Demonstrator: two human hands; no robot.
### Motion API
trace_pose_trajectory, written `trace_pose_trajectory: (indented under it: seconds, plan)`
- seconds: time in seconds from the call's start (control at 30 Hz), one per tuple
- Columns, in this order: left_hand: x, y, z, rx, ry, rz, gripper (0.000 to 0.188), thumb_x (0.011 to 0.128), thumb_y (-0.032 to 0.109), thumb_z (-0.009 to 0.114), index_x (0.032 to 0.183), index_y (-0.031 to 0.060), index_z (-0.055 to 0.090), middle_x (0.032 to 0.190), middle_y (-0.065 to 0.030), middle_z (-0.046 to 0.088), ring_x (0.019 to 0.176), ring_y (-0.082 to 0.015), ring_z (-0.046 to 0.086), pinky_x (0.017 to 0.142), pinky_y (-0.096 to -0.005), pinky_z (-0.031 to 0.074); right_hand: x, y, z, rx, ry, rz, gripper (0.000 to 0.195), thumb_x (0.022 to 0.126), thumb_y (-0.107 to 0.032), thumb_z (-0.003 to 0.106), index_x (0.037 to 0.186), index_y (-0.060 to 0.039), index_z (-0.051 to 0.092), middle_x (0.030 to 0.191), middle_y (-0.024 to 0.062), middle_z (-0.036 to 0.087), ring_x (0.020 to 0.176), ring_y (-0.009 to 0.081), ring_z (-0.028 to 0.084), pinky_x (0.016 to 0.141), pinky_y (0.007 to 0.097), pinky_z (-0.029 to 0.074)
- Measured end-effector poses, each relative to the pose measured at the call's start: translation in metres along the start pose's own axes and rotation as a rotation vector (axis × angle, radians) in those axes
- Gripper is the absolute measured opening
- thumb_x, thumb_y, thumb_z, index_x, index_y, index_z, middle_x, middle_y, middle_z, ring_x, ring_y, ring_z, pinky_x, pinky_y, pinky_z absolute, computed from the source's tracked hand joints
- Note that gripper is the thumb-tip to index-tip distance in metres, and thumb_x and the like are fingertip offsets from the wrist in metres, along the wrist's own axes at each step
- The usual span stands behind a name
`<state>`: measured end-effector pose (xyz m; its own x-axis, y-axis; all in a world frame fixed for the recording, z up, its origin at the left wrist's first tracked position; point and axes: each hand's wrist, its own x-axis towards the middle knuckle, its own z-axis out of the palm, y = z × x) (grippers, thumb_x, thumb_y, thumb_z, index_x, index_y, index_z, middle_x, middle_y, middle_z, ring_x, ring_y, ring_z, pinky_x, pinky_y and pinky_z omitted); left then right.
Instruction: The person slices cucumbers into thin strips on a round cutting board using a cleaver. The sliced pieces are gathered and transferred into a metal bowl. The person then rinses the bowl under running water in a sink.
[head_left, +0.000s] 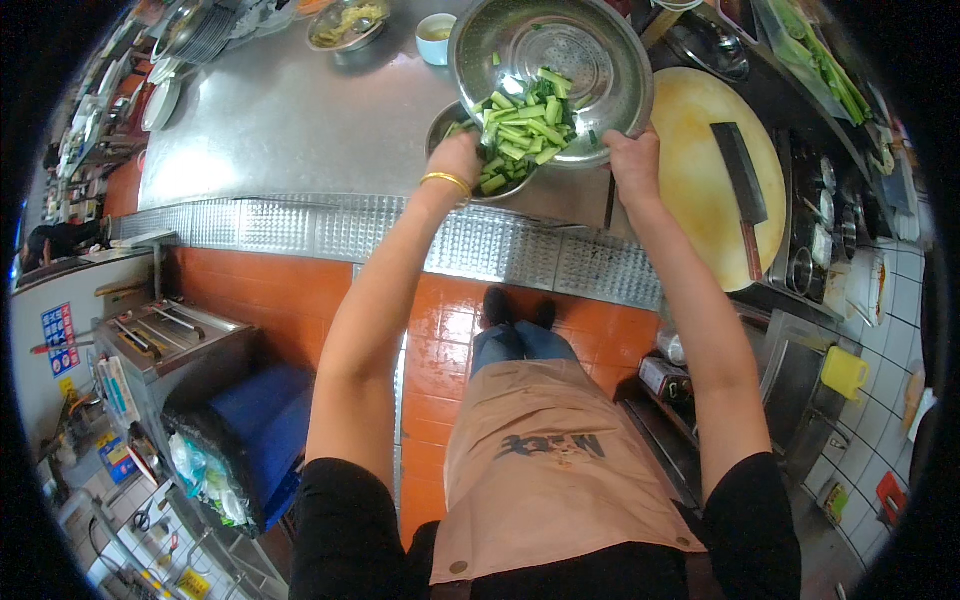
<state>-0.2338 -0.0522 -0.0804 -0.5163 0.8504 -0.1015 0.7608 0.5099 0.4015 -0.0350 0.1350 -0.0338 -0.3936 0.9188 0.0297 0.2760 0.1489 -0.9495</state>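
Note:
A large stainless steel basin (615, 67), tilted towards me, holds chopped green vegetable pieces (529, 124). My right hand (636, 161) grips its near right rim. Beneath its lower left edge sits a smaller steel bowl (437, 135) with more of the same green pieces in it. My left hand (456, 161), a gold bangle at its wrist, is at the left of the pieces, over the smaller bowl; its fingertips are partly hidden, and whether they hold a rim or the vegetable I cannot tell.
On the right, a cleaver (739, 172) lies on a round cutting board (686, 225). Beyond the smaller bowl, on the steel counter (300, 135), stand a white cup (435, 51) and a metal bowl of chopped yellowish food (319, 37). Stacked plates (161, 105) are at the left.

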Motion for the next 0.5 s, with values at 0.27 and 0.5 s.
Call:
trace_pose_trajectory:
  seconds: [0.27,0.5]
  plan:
    - [-0.013,-0.001,-0.023,-0.089,-0.168,0.260,0.047,0.084,-0.008,0.059,0.120,0.0149,0.079,0.122,-0.0189,0.073,0.112,-0.0393,0.070,0.102,-0.0455,0.054,-0.020,-0.035,-0.001,0.036,-0.017,-0.064,0.051,0.080,-0.005,0.068,0.131,-0.0016,0.064,0.117,0.0108,0.074,0.110,0.0234,0.069,0.100,0.0343,0.051]
    - [-0.007,0.012,-0.078,-0.253,0.136,-0.015,0.033,0.087,-0.004,0.057,0.108,0.0111,0.078,0.114,-0.0178,0.073,0.106,-0.0378,0.070,0.094,-0.0443,0.056,-0.017,-0.030,0.015,-0.132,-0.076,-0.216,0.073,0.085,-0.003,0.062,0.155,-0.0246,0.050,0.106,0.0210,0.075,0.094,0.0357,0.074,0.087,0.0435,0.057]
